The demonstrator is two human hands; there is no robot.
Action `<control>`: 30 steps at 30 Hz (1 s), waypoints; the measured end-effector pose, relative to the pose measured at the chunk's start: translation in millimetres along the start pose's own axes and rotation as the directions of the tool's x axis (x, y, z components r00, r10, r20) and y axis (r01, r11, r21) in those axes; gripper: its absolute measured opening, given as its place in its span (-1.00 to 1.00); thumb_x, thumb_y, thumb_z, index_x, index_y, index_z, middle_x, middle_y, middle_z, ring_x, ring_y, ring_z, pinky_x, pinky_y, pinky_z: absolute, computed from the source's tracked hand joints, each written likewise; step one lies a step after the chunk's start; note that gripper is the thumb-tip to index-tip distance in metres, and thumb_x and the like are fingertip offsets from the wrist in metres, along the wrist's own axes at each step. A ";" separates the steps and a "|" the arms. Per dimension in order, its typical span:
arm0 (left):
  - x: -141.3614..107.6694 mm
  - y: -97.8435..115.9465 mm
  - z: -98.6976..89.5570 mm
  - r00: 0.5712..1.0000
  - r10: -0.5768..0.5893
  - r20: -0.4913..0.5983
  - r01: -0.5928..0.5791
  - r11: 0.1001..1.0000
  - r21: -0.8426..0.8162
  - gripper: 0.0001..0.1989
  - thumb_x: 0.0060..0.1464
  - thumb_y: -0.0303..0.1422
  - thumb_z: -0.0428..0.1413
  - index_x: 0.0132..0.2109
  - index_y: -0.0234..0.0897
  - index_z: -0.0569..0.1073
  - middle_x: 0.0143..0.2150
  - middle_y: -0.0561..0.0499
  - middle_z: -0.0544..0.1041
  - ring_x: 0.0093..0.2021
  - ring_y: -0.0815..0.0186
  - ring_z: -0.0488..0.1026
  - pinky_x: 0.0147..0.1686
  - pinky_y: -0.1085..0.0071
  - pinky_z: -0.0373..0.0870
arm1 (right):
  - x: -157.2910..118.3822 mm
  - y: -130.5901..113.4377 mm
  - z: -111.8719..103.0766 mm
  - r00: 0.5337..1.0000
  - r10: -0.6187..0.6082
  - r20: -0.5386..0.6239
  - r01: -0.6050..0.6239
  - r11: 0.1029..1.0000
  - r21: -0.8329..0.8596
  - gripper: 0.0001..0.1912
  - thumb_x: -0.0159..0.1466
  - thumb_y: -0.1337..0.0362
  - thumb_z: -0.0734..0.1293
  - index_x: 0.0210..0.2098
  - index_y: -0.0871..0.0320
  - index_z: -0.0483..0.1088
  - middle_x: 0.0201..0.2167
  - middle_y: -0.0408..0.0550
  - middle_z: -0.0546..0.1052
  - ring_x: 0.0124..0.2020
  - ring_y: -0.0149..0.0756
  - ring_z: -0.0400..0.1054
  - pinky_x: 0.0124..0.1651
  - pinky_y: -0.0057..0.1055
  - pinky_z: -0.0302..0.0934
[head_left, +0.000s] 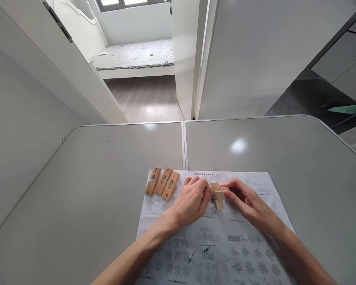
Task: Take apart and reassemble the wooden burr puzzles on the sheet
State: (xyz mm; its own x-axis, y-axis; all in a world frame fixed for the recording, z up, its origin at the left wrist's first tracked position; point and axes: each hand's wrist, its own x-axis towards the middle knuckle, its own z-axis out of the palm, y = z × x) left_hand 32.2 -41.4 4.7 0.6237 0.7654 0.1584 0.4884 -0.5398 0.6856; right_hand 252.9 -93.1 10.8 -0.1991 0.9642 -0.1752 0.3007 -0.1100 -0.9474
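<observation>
Light wooden blocks, fitted together as a small cross-shaped puzzle point(218, 195), are held above a printed sheet point(207, 233). My left hand point(192, 198) is closed at the puzzle's left side, its fingertips pressed together and partly hidden. On the other side, my right hand point(249, 202) pinches a block end between thumb and fingers. Three flat brown wooden pieces lie at the sheet's upper left: one with a side notch point(152, 181), one with a shaped slot point(163, 181) and one with an oval slot point(170, 185). They carry dark numbers.
The grey table point(106, 178) has a seam point(184, 146) down its middle and a raised pale rim. Beyond it are a white wall, an open doorway and a bed point(136, 55). Dark furniture stands at the far right.
</observation>
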 end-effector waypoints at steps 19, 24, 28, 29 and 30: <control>-3.0 2.8 5.1 0.999 0.008 -0.036 -0.011 0.997 -0.076 -0.80 0.52 -0.30 -0.19 -0.14 -0.15 0.24 -0.26 0.03 0.56 -0.32 0.25 0.43 -0.03 0.20 0.36 | 27.3 -22.8 9.2 0.986 0.062 -0.154 -0.087 0.983 -0.163 -0.39 0.50 -0.29 0.09 -0.31 0.06 0.40 -0.34 -0.05 0.56 -0.32 -0.18 0.42 -0.26 -0.29 0.30; -3.5 -1.4 8.5 0.998 0.020 -0.063 -0.022 0.999 -0.029 -0.76 0.51 -0.34 -0.22 -0.23 -0.14 0.16 -0.35 0.09 0.46 -0.42 0.29 0.34 -0.11 0.23 0.36 | 48.0 -24.4 19.3 0.980 -0.062 -0.189 0.000 0.951 -0.308 -0.35 0.53 -0.26 0.05 -0.38 0.05 0.42 -0.41 -0.06 0.56 -0.39 -0.17 0.40 -0.29 -0.29 0.26; -3.7 -1.8 8.9 0.998 0.030 -0.059 -0.032 0.999 -0.026 -0.73 0.51 -0.35 -0.23 -0.27 -0.13 0.09 -0.38 0.11 0.41 -0.46 0.30 0.24 -0.14 0.24 0.34 | 48.2 -22.4 15.2 0.998 0.013 -0.066 -0.034 0.944 -0.328 -0.30 0.53 -0.24 0.04 -0.52 0.05 0.35 -0.53 -0.09 0.50 -0.48 -0.20 0.33 -0.37 -0.32 0.17; -3.8 -1.5 8.7 0.998 0.028 -0.055 -0.029 0.999 -0.026 -0.72 0.51 -0.35 -0.23 -0.28 -0.13 0.08 -0.39 0.12 0.40 -0.47 0.30 0.21 -0.15 0.24 0.34 | 47.1 -22.1 14.3 0.998 0.033 -0.056 -0.050 0.941 -0.336 -0.30 0.53 -0.24 0.05 -0.55 0.06 0.31 -0.56 -0.10 0.47 -0.50 -0.22 0.30 -0.39 -0.32 0.14; -3.9 -1.1 8.5 0.998 0.023 -0.052 -0.024 0.999 -0.024 -0.72 0.51 -0.34 -0.23 -0.28 -0.13 0.06 -0.41 0.13 0.38 -0.47 0.30 0.19 -0.15 0.24 0.33 | 46.1 -21.9 13.7 0.998 0.045 -0.053 -0.061 0.936 -0.346 -0.30 0.52 -0.24 0.06 -0.57 0.06 0.25 -0.58 -0.11 0.44 -0.52 -0.23 0.27 -0.40 -0.32 0.11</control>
State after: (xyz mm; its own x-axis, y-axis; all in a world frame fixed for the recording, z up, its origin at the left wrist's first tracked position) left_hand 34.5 -46.7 -2.7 0.6020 0.7702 0.2109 0.4583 -0.5495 0.6986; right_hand 224.4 -49.6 19.8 -0.1360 0.9696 -0.2034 0.6163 -0.0779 -0.7837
